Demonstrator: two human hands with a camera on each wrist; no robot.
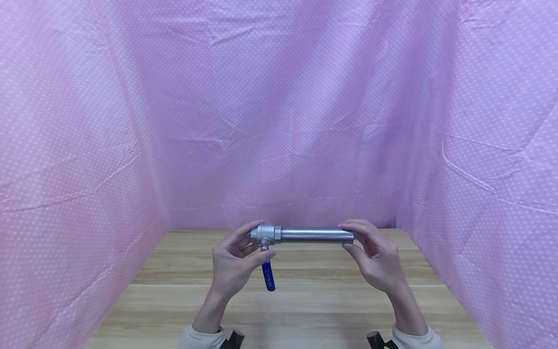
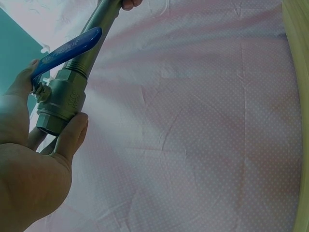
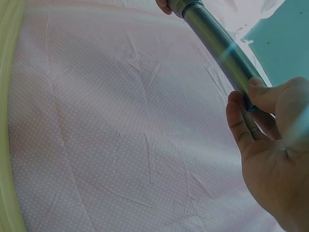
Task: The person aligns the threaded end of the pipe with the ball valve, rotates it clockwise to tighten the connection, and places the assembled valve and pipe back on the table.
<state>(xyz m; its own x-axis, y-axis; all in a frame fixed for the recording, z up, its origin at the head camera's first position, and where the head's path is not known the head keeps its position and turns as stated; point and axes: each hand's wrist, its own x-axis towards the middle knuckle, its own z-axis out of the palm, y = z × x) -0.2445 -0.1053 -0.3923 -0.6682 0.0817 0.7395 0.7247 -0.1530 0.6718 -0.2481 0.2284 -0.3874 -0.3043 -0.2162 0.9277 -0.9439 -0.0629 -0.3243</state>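
Held level above the table are a silver ball valve (image 1: 267, 233) and a steel pipe (image 1: 317, 235) joined to its right side. My left hand (image 1: 233, 264) grips the valve body, its thumb by the blue lever handle (image 1: 268, 275), which points down toward me. At the pipe's far right end, my right hand (image 1: 380, 257) pinches it between thumb and fingers. Threads on the pipe (image 2: 79, 66) show beside the valve (image 2: 63, 99) in the left wrist view. The right wrist view has the pipe end (image 3: 246, 89) between thumb and fingertips.
Below the hands lies a wood-grain table (image 1: 305, 300). Pink dotted cloth (image 1: 287, 121) hangs at the back and along both sides. Dark wrist mounts (image 1: 235, 339) show at the lower edge near the sleeves.
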